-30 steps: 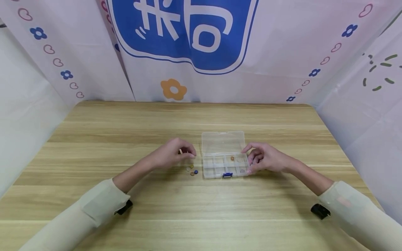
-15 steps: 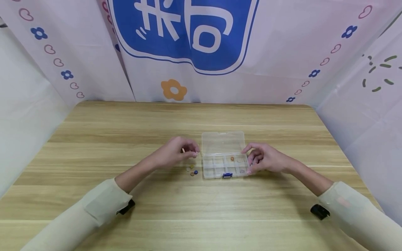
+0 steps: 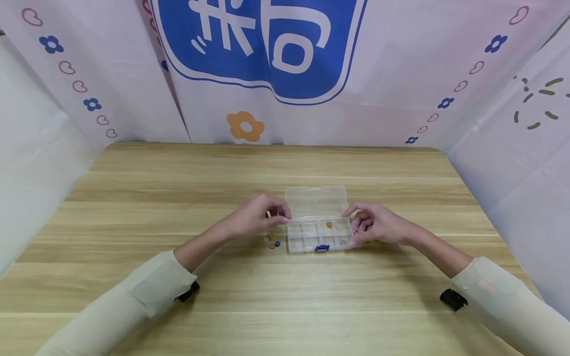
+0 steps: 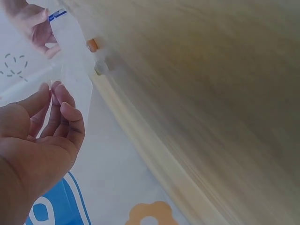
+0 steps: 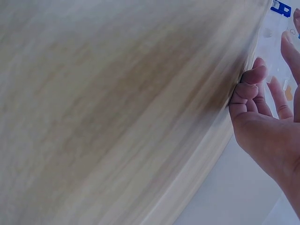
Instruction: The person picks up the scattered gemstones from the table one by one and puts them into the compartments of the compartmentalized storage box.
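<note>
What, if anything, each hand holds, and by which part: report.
The right hand holds the box by its right end. In the left hand, the fingers pinch together; whether on anything cannot be told.

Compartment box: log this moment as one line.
compartment box: lid open; left hand: pinched near back-left corner, contents unclear; right hand: gripping right end; orange piece: back row; loose pieces: left of box

Lg wht chars (image 3: 265, 20) on blue patch (image 3: 256, 64) of backdrop (image 3: 378, 99) cut off, unreadable.
</note>
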Motion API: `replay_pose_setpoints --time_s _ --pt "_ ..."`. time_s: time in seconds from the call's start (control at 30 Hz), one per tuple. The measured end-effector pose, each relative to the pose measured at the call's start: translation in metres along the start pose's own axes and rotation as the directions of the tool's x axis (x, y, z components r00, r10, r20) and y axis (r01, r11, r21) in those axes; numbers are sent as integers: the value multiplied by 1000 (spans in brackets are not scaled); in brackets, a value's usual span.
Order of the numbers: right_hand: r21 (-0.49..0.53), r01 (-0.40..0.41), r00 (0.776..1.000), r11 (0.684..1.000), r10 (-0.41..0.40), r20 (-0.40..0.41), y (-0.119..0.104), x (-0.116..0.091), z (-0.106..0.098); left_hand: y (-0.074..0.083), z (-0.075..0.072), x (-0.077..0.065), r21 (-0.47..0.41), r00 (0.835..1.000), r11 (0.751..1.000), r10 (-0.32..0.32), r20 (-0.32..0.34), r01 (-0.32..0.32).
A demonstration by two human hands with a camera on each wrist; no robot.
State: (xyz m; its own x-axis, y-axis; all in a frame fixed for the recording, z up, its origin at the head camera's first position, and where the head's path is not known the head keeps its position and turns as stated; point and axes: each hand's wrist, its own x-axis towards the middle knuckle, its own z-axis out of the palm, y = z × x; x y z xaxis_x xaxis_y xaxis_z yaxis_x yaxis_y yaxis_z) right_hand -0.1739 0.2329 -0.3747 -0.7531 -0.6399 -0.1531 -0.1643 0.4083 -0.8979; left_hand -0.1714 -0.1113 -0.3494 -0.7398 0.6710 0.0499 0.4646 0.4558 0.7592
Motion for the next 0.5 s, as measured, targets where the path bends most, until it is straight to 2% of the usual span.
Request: replay_pose_setpoints --time_s 0.5 --pt "8 0 1000 1000 0 7 1 0 0 10 21 21 15 998 999 39 47 -40"
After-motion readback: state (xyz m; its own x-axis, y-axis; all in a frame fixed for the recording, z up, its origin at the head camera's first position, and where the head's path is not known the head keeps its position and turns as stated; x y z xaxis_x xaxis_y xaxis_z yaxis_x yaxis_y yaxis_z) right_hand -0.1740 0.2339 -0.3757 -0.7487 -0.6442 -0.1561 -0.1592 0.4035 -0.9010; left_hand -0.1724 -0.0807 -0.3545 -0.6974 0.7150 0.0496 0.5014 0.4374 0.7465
